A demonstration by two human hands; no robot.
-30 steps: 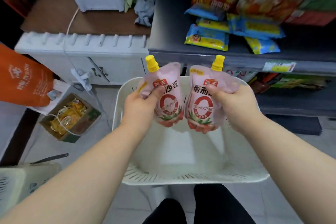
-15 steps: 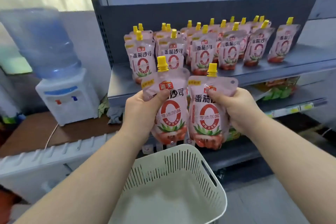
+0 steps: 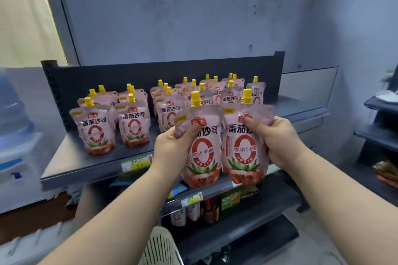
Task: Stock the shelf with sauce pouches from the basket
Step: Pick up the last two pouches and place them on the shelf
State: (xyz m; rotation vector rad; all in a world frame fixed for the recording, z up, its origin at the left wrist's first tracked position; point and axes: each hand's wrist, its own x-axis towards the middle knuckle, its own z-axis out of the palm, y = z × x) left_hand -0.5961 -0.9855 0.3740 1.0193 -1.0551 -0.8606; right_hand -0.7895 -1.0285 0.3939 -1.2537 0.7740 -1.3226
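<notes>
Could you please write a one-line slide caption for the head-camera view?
Left hand and right hand hold two sauce pouches upright before a shelf of stocked pouches.

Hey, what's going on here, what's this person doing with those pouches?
A person is stocking a shelf with sauce pouches. The left hand grips one pouch and the right hand grips a second pouch. Both are upright, yellow caps on top, held side by side in front of the shelf. Neither is set down yet. Many matching standing pouches are on the shelf, and the rim of a white basket shows below.
</notes>
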